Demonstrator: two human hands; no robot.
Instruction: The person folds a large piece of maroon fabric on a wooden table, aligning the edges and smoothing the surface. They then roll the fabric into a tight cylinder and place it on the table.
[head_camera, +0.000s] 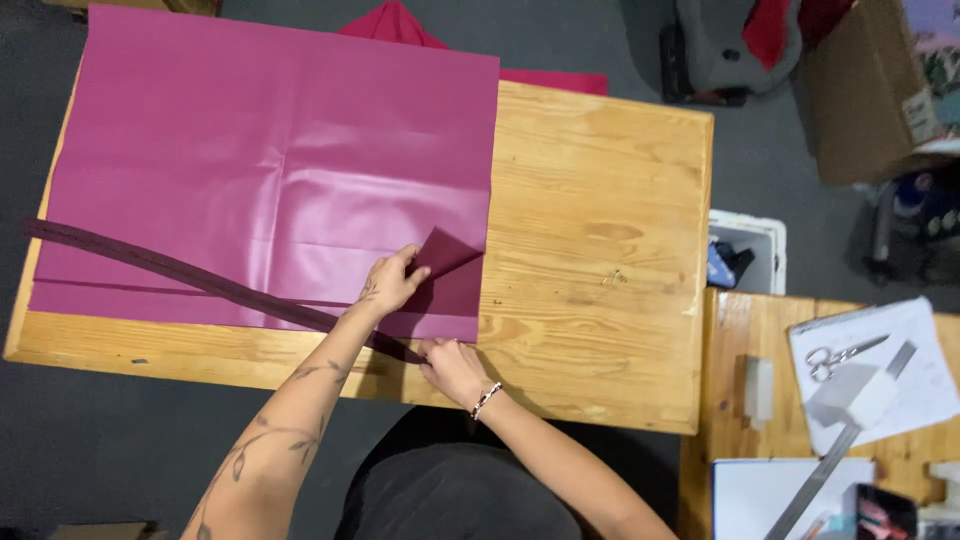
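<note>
here dark strip (180, 270) runs left-right, slightly diagonal.

Looks like a craft/leather workshop: big magenta leatherette sheet (270, 160) on a plain wooden desk (600, 250), scissors (840, 357) and metal ruler (835, 450) on the side desk (750, 320), cardboard box (865, 90) on grey floor (760, 160).

Both forearms reach forward, the tattooed left arm crossing toward the middle. The left hand (392, 282) has its fingers bent in a pinch; the right hand (452, 368), with a beaded wrist bracelet, curls closed just behind.
</note>
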